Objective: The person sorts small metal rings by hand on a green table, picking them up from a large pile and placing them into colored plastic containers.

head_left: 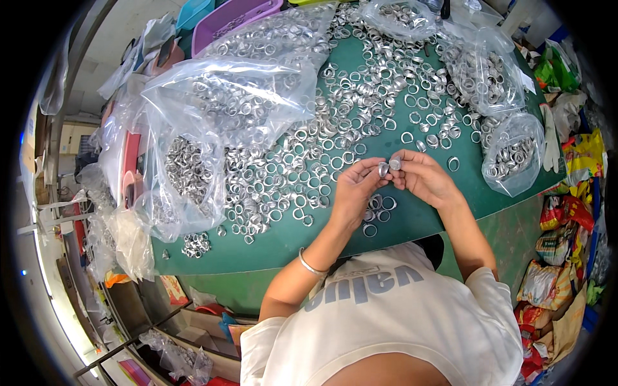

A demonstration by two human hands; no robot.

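Observation:
Close together over the green tabletop [418, 222], my two hands each pinch a silver-coloured metal ring. My left hand [354, 191] has one ring [383, 170] between thumb and fingertips. Beside it, a second ring with a flat, round top [395, 165] sits in the fingertips of my right hand [430, 181]. The two rings are side by side; whether they touch I cannot tell. Just below the hands lies a small group of rings [370, 229]. To the right of my right hand is a single ring [453, 164]. A broad spread of loose rings [360, 96] covers the table beyond.
Large clear plastic bags [170, 96] with rings lie on the left. More bagged rings [513, 154] are at the right, near a pale glove [550, 138]. A purple bin [222, 22] stands at the back. A small ring heap [196, 244] sits near the front left edge.

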